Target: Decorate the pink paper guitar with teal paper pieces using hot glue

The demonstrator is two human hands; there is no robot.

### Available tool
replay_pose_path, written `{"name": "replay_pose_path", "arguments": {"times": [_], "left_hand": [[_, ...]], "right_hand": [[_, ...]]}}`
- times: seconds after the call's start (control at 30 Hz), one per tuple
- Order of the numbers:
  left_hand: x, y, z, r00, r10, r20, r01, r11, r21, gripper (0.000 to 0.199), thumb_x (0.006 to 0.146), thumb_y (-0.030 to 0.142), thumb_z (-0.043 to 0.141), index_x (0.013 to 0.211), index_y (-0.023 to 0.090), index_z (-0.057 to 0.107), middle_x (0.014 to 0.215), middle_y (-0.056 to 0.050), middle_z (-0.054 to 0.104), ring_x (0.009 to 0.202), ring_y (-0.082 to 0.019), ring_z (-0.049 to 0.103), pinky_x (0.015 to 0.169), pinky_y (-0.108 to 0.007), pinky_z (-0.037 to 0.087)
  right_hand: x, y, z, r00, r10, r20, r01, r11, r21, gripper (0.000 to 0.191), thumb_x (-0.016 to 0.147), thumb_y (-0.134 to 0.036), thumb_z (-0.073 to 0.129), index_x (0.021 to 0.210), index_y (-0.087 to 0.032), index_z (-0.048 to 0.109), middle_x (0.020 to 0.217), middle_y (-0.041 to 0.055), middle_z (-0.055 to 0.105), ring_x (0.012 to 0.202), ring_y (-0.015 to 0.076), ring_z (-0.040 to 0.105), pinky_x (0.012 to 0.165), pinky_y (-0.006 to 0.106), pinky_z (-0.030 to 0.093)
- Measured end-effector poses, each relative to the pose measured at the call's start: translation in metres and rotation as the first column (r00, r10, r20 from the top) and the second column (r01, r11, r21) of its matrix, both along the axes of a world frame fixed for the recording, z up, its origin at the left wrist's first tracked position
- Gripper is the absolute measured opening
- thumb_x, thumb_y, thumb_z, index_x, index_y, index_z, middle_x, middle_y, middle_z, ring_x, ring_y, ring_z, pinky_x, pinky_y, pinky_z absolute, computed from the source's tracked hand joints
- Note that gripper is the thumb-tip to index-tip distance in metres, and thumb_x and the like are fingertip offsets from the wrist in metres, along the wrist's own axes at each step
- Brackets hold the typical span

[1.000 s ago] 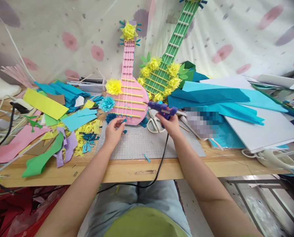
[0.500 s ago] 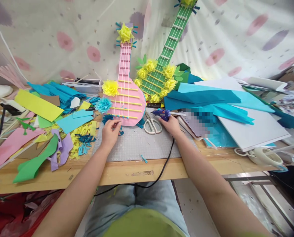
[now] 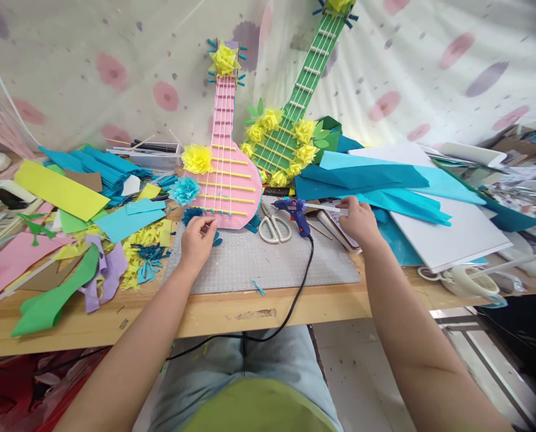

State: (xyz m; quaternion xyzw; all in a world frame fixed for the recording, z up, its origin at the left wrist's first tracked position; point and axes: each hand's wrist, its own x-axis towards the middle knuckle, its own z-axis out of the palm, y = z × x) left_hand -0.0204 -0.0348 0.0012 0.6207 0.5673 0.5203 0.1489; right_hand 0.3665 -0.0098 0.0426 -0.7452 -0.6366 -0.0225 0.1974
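My left hand [image 3: 198,243] is closed, its fingers pinched at the lower left edge of a pink paper guitar [image 3: 245,207]. Dark teal paper petals [image 3: 191,214] show around these fingers, which partly hide them; they look like one paper flower. A light blue paper flower [image 3: 184,190] and a yellow one [image 3: 197,159] are fixed above. My right hand [image 3: 358,223] has its fingertips on the rear end of a white glue stick [image 3: 324,207]. That stick juts from a blue hot glue gun [image 3: 297,213] on the table. White-handled scissors [image 3: 274,230] lie beside the gun.
A green paper guitar [image 3: 274,147] leans at the back. Coloured paper scraps [image 3: 133,219] cover the left side. Teal paper sheets [image 3: 367,177] and white boards [image 3: 461,234] lie right, beyond a phone [image 3: 340,231]. A black cord [image 3: 301,294] crosses the grey cutting mat [image 3: 232,264].
My right hand has left the glue gun's handle and moved right to the rear end of the glue stick. My left hand stays at the pink guitar's lower edge.
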Motion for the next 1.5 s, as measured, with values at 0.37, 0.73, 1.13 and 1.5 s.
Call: {"name": "replay_pose_path", "arguments": {"times": [0.37, 0.73, 1.13, 1.5], "left_hand": [[0.000, -0.004, 0.005, 0.989, 0.042, -0.144, -0.033, 0.997, 0.064, 0.014, 0.081, 0.027, 0.055, 0.081, 0.017, 0.065, 0.079, -0.003, 0.061, 0.063, -0.011, 0.053, 0.059, -0.024, 0.044], [-0.006, -0.014, 0.005, 0.831, 0.033, -0.555, -0.085, 0.994, -0.067, 0.020, 0.074, 0.027, 0.065, 0.093, 0.022, 0.069, 0.096, -0.006, 0.066, 0.089, -0.024, 0.060, 0.067, -0.032, 0.045], [-0.007, -0.010, -0.005, 0.809, -0.076, -0.582, 0.011, 0.993, -0.114, 0.018, 0.078, 0.018, 0.056, 0.090, 0.023, 0.068, 0.087, -0.006, 0.066, 0.084, -0.022, 0.060, 0.065, -0.031, 0.045], [-0.004, -0.012, 0.007, 0.953, -0.019, -0.303, 0.027, 0.999, 0.022, 0.017, 0.081, 0.022, 0.054, 0.089, 0.018, 0.068, 0.082, -0.004, 0.064, 0.063, -0.013, 0.056, 0.065, -0.026, 0.046]], "right_hand": [[-0.007, -0.001, -0.001, 0.999, 0.021, 0.046, -0.023, 0.998, 0.053, 0.044, 0.063, -0.009, 0.043, 0.105, -0.017, 0.052, 0.103, 0.0110, 0.066, 0.103, 0.0288, 0.050, 0.085, 0.040, 0.040], [-0.047, -0.029, 0.003, 0.998, -0.002, 0.064, 0.010, 0.991, -0.133, 0.023, 0.073, -0.013, 0.041, 0.079, -0.021, 0.062, 0.084, 0.0087, 0.064, 0.087, 0.0234, 0.056, 0.068, 0.031, 0.038], [-0.128, -0.042, 0.004, 0.875, 0.478, -0.073, -0.483, 0.857, -0.179, 0.021, 0.070, -0.007, 0.039, 0.068, -0.019, 0.056, 0.074, 0.0042, 0.061, 0.074, 0.0161, 0.052, 0.064, 0.025, 0.032], [-0.171, -0.025, 0.000, 0.791, 0.600, -0.119, -0.611, 0.785, -0.100, 0.022, 0.069, -0.006, 0.040, 0.071, -0.019, 0.058, 0.074, 0.0035, 0.061, 0.077, 0.0169, 0.052, 0.063, 0.026, 0.031]]}}
